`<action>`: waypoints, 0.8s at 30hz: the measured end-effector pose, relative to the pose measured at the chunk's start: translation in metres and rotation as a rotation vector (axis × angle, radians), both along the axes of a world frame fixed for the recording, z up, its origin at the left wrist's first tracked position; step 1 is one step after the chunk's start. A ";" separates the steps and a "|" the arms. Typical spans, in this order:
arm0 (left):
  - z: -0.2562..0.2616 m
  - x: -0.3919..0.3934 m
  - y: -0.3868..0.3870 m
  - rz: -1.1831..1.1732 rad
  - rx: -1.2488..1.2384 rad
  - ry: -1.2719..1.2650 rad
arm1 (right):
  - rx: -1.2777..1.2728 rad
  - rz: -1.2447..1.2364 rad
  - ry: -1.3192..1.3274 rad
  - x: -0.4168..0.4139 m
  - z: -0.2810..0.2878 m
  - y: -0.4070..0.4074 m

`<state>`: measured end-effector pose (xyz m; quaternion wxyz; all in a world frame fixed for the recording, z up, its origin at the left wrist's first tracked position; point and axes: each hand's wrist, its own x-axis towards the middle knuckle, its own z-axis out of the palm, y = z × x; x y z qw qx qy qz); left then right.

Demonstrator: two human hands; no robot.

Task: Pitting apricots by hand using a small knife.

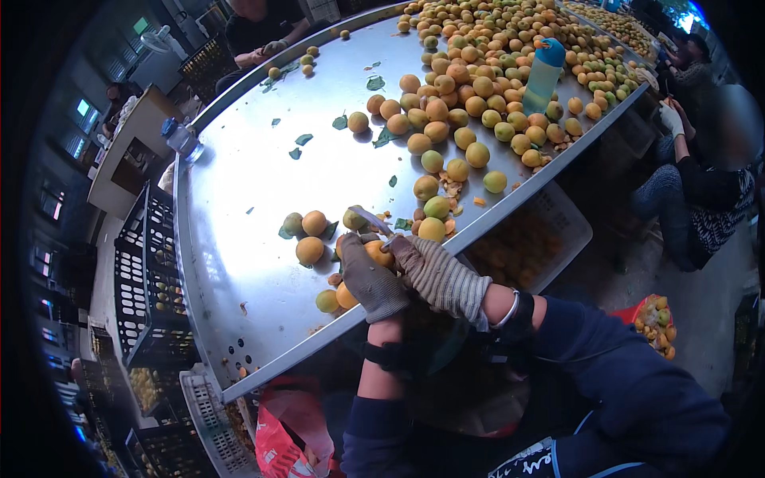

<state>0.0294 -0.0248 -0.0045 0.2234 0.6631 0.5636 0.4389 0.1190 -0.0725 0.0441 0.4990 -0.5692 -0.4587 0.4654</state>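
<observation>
Both my hands wear soiled knit work gloves and meet above the near edge of a metal table (251, 334). My left hand (372, 281) is closed around an apricot (380, 254). My right hand (439, 276) grips a small knife, its curved blade (370, 218) pointing up and left over the table; the handle is mostly hidden by the glove. The knife's lower end lies against or just over the held apricot. Several loose apricots (309, 250) lie left of my hands, and more (431, 229) lie just beyond my right hand, with scraps of fruit (452, 188) among them.
A large apricot heap (478, 54) covers the table's far part. A blue-capped bottle (542, 77) stands there; a clear jar (182, 140) stands at the left rim. Below the near edge is a white crate (562, 233). Black crates (161, 281) stand left. People sit across and at right.
</observation>
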 end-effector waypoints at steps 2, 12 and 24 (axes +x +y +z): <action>0.007 -0.011 -0.003 -0.085 -0.085 -0.205 | -0.599 0.276 0.736 0.022 0.019 -0.010; 0.034 -0.016 -0.010 -0.233 -0.449 -1.101 | 0.018 0.125 -0.161 0.014 0.018 -0.042; -0.009 -0.016 -0.007 -0.030 0.215 0.000 | -0.101 0.124 -0.552 0.005 0.021 -0.037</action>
